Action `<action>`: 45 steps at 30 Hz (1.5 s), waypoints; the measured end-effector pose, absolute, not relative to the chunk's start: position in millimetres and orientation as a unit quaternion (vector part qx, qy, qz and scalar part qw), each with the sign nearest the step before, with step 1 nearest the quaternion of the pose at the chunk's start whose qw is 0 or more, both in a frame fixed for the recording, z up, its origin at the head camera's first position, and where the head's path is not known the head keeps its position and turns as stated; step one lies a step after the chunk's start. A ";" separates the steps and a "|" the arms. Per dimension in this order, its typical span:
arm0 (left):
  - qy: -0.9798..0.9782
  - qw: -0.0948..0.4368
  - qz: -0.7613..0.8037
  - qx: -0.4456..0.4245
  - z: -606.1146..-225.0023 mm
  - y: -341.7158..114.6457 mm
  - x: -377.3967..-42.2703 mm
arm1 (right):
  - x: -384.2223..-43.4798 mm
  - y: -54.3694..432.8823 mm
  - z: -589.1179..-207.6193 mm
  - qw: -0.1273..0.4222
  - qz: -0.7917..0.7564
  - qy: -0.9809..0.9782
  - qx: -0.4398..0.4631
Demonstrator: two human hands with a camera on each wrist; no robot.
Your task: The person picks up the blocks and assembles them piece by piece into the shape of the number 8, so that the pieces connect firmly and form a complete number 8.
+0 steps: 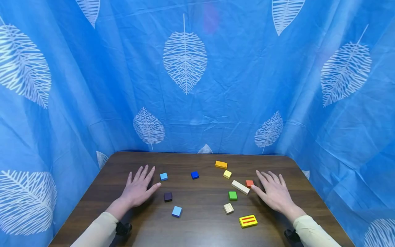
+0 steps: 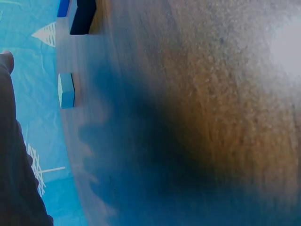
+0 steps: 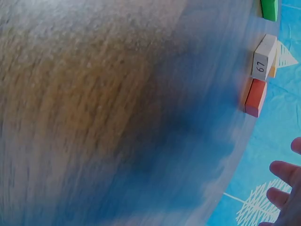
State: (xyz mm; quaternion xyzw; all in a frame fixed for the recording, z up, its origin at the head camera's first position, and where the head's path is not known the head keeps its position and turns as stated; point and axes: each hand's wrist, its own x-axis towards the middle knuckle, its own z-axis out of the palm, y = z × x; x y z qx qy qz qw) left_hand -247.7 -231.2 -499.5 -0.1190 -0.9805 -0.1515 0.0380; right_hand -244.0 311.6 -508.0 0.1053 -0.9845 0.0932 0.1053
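Observation:
My left hand (image 1: 137,190) hovers over the left of the table with its fingers spread and nothing in it. Nearest to it are a light blue block (image 1: 164,176) and a dark, nearly black block (image 1: 168,197). Another light blue block (image 1: 177,211) lies closer to me. On the right, my right hand (image 1: 273,192) also has its fingers extended and holds nothing. Its thumb overlaps the edge of a red block (image 1: 249,184) in the head view. Beside that lies a long cream block (image 1: 240,187), marked with a number on its end in the right wrist view.
A dark blue block (image 1: 194,175) lies near mid-table. Orange (image 1: 221,164) and pale yellow (image 1: 227,174) blocks lie farther back. Toward the front right are a green block (image 1: 232,196), a striped cream block (image 1: 228,208) and a red-striped yellow block (image 1: 248,221). A blue leaf-print curtain (image 1: 216,103) surrounds the table.

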 end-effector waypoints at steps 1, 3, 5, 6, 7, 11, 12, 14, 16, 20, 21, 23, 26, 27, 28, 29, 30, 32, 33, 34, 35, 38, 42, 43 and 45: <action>-0.980 0.038 -0.154 -0.121 -499.3 -230.4 -247.4 | -244.0 310.9 -507.7 0.106 0.093 -0.984 0.108; -0.979 0.040 -0.156 -0.124 -499.1 -229.7 -247.2 | -244.3 309.5 -507.2 0.107 0.095 -0.983 0.112; -0.978 0.040 -0.161 -0.127 -499.2 -229.4 -247.1 | -244.4 307.8 -506.7 0.109 0.095 -0.983 0.117; -0.977 0.040 -0.163 -0.130 -499.6 -229.3 -247.0 | -244.4 307.2 -506.5 0.109 0.095 -0.982 0.118; -0.976 0.041 -0.166 -0.133 -500.2 -229.0 -246.8 | -244.4 306.7 -506.5 0.109 0.095 -0.982 0.119; -0.972 0.048 -0.175 -0.151 -503.3 -227.4 -246.2 | -243.6 304.1 -506.7 0.112 0.096 -0.982 0.120; -0.971 0.050 -0.176 -0.155 -504.2 -226.8 -245.9 | -243.3 303.3 -507.0 0.112 0.098 -0.982 0.120; -0.969 0.051 -0.179 -0.161 -505.2 -225.3 -245.1 | -242.8 301.5 -508.0 0.111 0.099 -0.982 0.119; -0.969 0.047 -0.180 -0.164 -504.4 -223.3 -243.3 | -242.2 299.8 -509.4 0.112 0.100 -0.981 0.120; -0.967 0.037 -0.182 -0.171 -503.1 -219.4 -240.2 | -242.0 297.8 -511.6 0.119 0.104 -0.979 0.129; -0.967 0.036 -0.184 -0.175 -502.4 -218.2 -239.6 | -242.2 297.4 -511.8 0.122 0.105 -0.978 0.131; -0.965 0.032 -0.186 -0.182 -502.5 -216.0 -238.7 | -242.6 296.3 -511.6 0.124 0.109 -0.978 0.131; -0.963 0.027 -0.193 -0.188 -503.3 -212.5 -236.9 | -242.9 294.4 -511.3 0.121 0.117 -0.978 0.123; -0.963 0.023 -0.193 -0.187 -503.0 -211.2 -236.2 | -243.0 293.6 -511.2 0.118 0.120 -0.978 0.119; -0.963 0.022 -0.194 -0.188 -503.9 -210.2 -235.7 | -243.0 292.9 -511.2 0.116 0.123 -0.979 0.116; -0.963 0.019 -0.194 -0.186 -504.9 -209.0 -235.3 | -243.1 292.3 -511.1 0.113 0.125 -0.979 0.112; -0.963 0.017 -0.194 -0.185 -505.7 -207.7 -234.8 | -243.1 291.9 -511.1 0.110 0.126 -0.980 0.111; -0.963 0.011 -0.199 -0.182 -507.2 -205.2 -234.1 | -243.2 291.1 -511.4 0.103 0.129 -0.980 0.108; -0.963 0.008 -0.201 -0.181 -507.8 -203.9 -233.7 | -243.1 290.7 -511.4 0.100 0.130 -0.981 0.107; -0.962 0.006 -0.204 -0.179 -508.4 -202.8 -233.2 | -243.0 290.5 -511.5 0.096 0.131 -0.981 0.105; -0.962 0.002 -0.208 -0.177 -508.5 -201.7 -232.6 | -242.8 290.2 -511.5 0.092 0.132 -0.982 0.104; -0.960 0.000 -0.216 -0.178 -509.0 -198.9 -231.0 | -242.0 289.9 -511.5 0.083 0.132 -0.983 0.101; -0.959 0.001 -0.215 -0.183 -510.6 -198.3 -230.0 | -241.7 289.3 -511.7 0.078 0.132 -0.984 0.094; -0.959 0.001 -0.217 -0.182 -510.7 -198.5 -229.8 | -241.9 289.0 -511.8 0.078 0.133 -0.984 0.092; -0.959 -0.001 -0.220 -0.177 -511.6 -199.2 -229.8 | -242.7 288.3 -512.3 0.078 0.133 -0.984 0.089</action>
